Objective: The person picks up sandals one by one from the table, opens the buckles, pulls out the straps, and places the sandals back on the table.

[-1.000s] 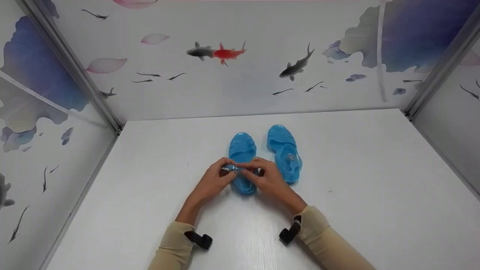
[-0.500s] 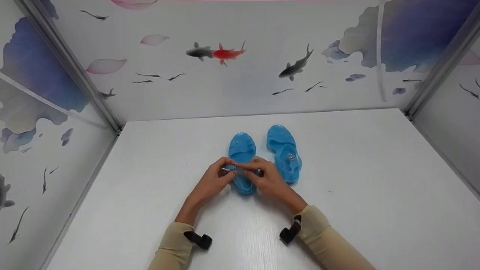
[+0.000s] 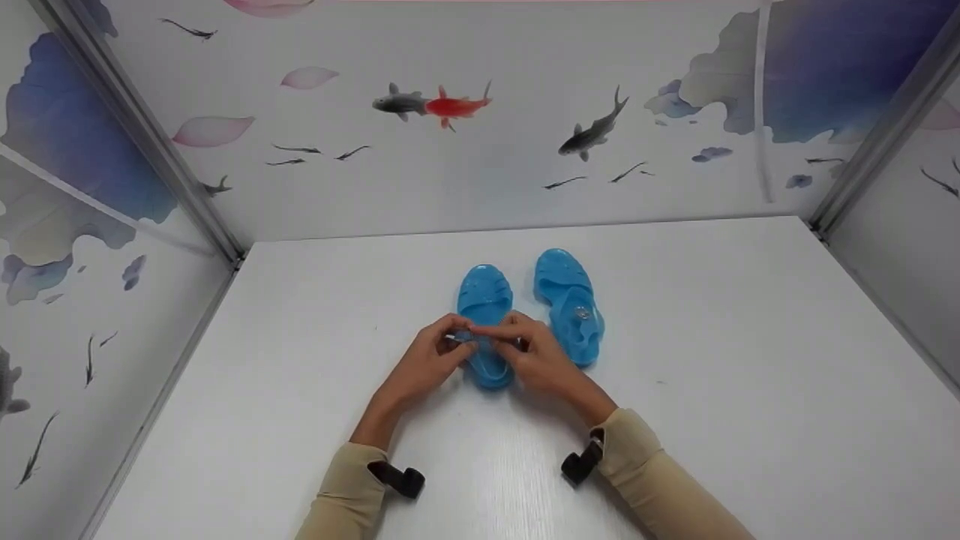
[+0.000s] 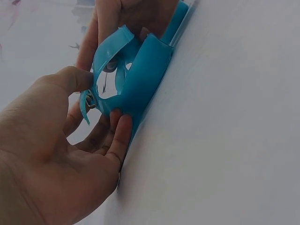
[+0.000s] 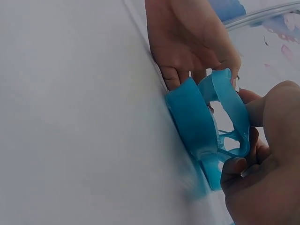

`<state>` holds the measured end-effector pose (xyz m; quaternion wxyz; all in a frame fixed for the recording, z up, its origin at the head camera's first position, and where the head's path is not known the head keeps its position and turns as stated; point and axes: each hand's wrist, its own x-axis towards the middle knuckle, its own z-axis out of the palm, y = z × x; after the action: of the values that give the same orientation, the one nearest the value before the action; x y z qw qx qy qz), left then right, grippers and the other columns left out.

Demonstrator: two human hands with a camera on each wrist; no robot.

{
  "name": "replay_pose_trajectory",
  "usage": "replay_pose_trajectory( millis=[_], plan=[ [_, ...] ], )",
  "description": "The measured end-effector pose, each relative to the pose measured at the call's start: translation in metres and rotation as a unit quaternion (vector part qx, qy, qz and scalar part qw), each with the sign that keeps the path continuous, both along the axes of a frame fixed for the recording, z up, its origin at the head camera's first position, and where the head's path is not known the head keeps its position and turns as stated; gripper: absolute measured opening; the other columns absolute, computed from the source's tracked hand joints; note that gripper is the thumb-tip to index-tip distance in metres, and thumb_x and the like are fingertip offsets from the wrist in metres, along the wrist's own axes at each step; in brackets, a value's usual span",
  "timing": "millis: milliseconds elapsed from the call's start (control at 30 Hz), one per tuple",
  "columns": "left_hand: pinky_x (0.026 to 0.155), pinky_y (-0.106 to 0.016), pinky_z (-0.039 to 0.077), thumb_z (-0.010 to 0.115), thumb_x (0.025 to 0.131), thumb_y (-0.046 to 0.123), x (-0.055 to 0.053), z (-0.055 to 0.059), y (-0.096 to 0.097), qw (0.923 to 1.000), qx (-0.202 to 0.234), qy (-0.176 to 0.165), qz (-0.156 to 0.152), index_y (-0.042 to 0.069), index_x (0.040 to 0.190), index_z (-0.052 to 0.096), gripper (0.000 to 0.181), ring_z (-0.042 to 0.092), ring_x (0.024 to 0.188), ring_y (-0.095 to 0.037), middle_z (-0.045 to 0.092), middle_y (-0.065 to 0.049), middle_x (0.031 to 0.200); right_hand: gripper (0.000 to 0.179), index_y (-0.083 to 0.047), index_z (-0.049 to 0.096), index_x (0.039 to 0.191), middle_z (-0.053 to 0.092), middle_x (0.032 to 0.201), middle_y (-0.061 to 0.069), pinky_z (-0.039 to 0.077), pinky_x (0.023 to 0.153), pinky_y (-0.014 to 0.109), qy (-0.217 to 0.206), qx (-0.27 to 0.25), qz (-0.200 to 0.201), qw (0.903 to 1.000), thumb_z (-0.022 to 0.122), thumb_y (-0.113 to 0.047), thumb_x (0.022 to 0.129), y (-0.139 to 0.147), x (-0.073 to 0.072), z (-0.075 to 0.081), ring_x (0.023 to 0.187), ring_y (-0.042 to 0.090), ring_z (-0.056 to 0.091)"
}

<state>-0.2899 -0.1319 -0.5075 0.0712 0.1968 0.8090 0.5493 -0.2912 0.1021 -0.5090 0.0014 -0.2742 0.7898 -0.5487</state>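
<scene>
A blue jelly sandal (image 3: 485, 289) stands on the white table, toe toward the far wall. My left hand (image 3: 427, 356) is at its left side and pinches the ankle strap (image 4: 110, 49) beside a small metal buckle (image 4: 90, 99). From the other side, my right hand (image 3: 536, 356) holds the same strap between thumb and fingers, its index finger stretched across toward the left fingertips. In the right wrist view the strap arches above the heel wall (image 5: 190, 117). The fingers partly hide the buckle and strap end. To the right lies the matching sandal (image 3: 562, 274), a shiny round ornament on its strap.
The white table (image 3: 720, 322) is bounded by a back wall (image 3: 487, 180) and side walls printed with fish and petals. Metal posts (image 3: 150, 120) stand at the corners. A black wrist strap (image 3: 405, 482) sits on each of the tan sleeves (image 3: 349, 487).
The right index finger has slid slightly left over the strap, covering the shiny part seen between the hands earlier. The right thumb has drawn slightly right. Both sandals stay in place.
</scene>
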Motion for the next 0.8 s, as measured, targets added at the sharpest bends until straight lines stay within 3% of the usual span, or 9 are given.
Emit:
replay_pose_trajectory(
  millis=[267, 467, 600, 800],
  plan=[
    [0.087, -0.031, 0.059, 0.066, 0.108, 0.021, -0.001, -0.001, -0.001, 1.0000, 0.004, -0.003, 0.007, 0.015, 0.138, 0.065, 0.031, 0.070, 0.114, -0.022, 0.069, -0.005, 0.136, 0.030, -0.029, 0.076, 0.136, 0.066, 0.100, 0.001, 0.044, 0.076, 0.026, 0.009, 0.013, -0.031, 0.9994, 0.064, -0.019, 0.110, -0.002, 0.000, -0.004, 0.091, 0.018, 0.056],
    [0.091, -0.034, 0.061, 0.069, 0.108, 0.031, -0.002, 0.000, -0.003, 0.9997, 0.011, -0.020, 0.006, 0.020, 0.137, 0.066, 0.032, 0.072, 0.113, -0.021, 0.069, -0.004, 0.137, 0.025, -0.029, 0.075, 0.133, 0.069, 0.105, -0.001, 0.048, 0.079, 0.026, 0.007, 0.012, -0.050, 0.9987, 0.066, -0.027, 0.110, -0.003, 0.000, -0.006, 0.095, 0.018, 0.060],
    [0.099, -0.038, 0.061, 0.068, 0.109, 0.037, -0.004, -0.001, -0.006, 0.9996, 0.011, -0.024, -0.013, 0.020, 0.143, 0.063, 0.038, 0.072, 0.118, -0.021, 0.067, -0.004, 0.142, 0.027, -0.030, 0.075, 0.134, 0.069, 0.105, -0.002, 0.048, 0.078, 0.027, 0.002, 0.010, -0.055, 0.9984, 0.067, -0.025, 0.110, -0.003, 0.000, -0.005, 0.096, 0.018, 0.059],
    [0.109, -0.041, 0.058, 0.063, 0.111, 0.030, -0.007, -0.003, -0.014, 0.9980, 0.027, -0.034, -0.047, 0.017, 0.143, 0.062, 0.035, 0.068, 0.128, -0.025, 0.064, -0.006, 0.143, 0.027, -0.028, 0.074, 0.135, 0.070, 0.108, -0.002, 0.049, 0.082, 0.027, 0.002, 0.009, -0.049, 0.9988, 0.067, -0.027, 0.110, -0.004, 0.001, -0.005, 0.099, 0.018, 0.060]
  ],
)
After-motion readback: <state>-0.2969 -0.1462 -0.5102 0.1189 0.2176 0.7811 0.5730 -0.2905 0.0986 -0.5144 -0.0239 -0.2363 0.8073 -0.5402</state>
